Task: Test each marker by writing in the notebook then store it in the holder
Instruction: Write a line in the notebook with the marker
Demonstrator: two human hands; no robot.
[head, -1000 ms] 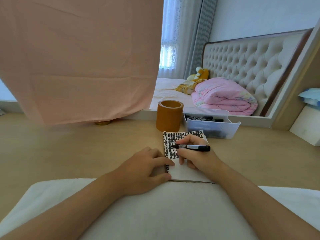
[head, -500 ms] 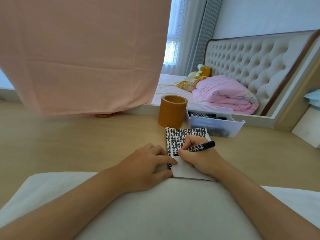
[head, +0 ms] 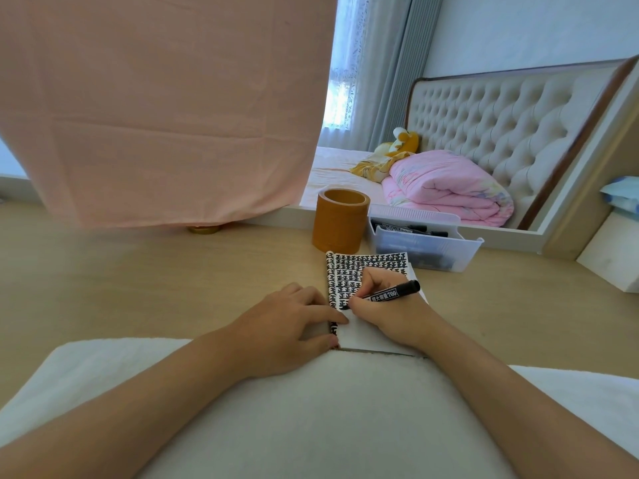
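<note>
A small notebook lies open on the wooden desk, its upper page filled with rows of black marks. My right hand grips a black marker, its tip down on the page near the left margin. My left hand rests flat on the notebook's left edge, fingers pressing it down. An orange-brown cylindrical holder stands just behind the notebook. A clear plastic bin with several black markers sits to the holder's right.
A pink cloth hangs over the desk's back left. A mirror behind the desk shows a bed with a pink quilt. A white box sits at the right edge. A white towel covers the near edge under my forearms.
The marker has tilted from lying level to a writing slant, and its tip has come down onto the page. My left hand has stayed on the notebook's edge.
</note>
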